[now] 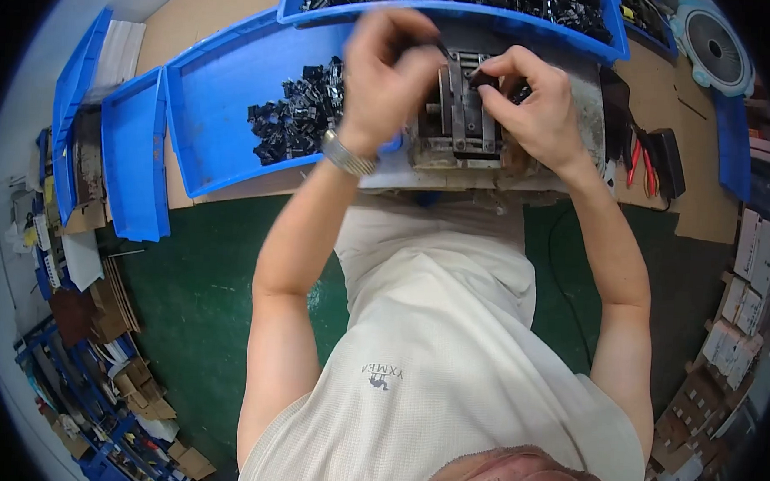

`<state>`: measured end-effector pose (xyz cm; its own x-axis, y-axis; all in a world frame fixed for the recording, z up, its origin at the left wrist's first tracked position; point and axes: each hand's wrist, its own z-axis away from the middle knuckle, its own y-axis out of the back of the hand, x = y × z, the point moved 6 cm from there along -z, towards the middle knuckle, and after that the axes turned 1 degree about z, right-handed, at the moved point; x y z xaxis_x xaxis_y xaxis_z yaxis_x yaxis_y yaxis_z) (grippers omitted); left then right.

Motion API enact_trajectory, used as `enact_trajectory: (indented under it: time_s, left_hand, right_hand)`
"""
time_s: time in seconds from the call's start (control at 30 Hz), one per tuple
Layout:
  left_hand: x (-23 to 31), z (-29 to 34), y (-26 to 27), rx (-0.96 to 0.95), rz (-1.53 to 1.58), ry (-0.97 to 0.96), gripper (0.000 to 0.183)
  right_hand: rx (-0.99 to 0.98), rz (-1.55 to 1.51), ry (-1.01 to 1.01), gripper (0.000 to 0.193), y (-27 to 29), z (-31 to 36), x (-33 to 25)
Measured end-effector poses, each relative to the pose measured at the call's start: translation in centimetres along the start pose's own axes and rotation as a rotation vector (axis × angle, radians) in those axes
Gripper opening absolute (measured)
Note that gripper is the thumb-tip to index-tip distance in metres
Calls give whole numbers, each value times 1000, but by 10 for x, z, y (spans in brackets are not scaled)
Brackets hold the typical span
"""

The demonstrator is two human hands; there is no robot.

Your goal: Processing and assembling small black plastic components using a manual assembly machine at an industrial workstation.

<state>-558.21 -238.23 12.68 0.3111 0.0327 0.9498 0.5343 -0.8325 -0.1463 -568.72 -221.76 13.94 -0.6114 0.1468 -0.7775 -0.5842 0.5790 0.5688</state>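
Note:
A metal fixture [469, 114] with upright rails stands on the bench in front of me. Over its right side, my right hand [536, 105] pinches a small black part [481, 77] between thumb and forefinger. My left hand [385, 79] hovers at the fixture's left edge, smeared by motion, with thumb and forefinger curled toward each other. Whether anything is between those fingers cannot be made out. Beside the left wrist, a heap of black plastic parts [300, 110] lies in a shallow blue tray [209, 114].
Behind the fixture sits another blue tray [466, 16] full of black parts. On the right are red-handled pliers [637, 164], a black box-shaped thing [666, 161] and a pale fan [715, 49]. A narrow blue tray [137, 158] lies at the left bench end.

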Motion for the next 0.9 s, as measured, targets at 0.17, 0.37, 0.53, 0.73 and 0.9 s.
enact_trajectory:
  time_s: [0.17,0.37,0.53,0.73,0.9]
  left_hand:
    - [32,-81,16,-36,-613,-157,20]
    - [54,-88,-13,-234,-1232,-48,20]
    - [56,-90,-13,-191,-1234,-21,17]
    - [17,-61,33,-119,278,291,14]
    - [-3,8,-14,-167,189,290,31]
  right_hand:
    - [-86,118,176,17,-7,4,-8]
    - [-85,137,216,16,-11,7,-12]
    - [43,-89,199,26,12,-6,-8]
    - [175,-547,-347,22,87,-91,25]
    - [113,470,71,16,69,-110,-16]
